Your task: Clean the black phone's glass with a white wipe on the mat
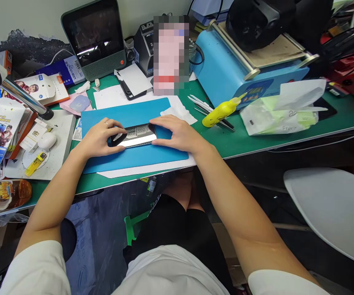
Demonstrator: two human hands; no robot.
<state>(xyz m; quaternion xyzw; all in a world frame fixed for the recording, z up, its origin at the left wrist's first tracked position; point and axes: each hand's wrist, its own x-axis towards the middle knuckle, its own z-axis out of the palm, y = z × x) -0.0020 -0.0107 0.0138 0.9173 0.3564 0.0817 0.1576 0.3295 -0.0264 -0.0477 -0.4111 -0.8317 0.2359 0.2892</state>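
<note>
Two ends pinched here, left hand [100, 137] on one, right hand [181, 133] on the other, phone [137, 136] lengthwise between them, side to side over the mat [134, 159]

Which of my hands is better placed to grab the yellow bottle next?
Right, I'd judge: your right hand holds the glossy device nearer the yellow bottle; your left hand, its far end.

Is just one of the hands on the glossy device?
No, the left hand touches one end of the glossy device and the right hand the other.
</note>
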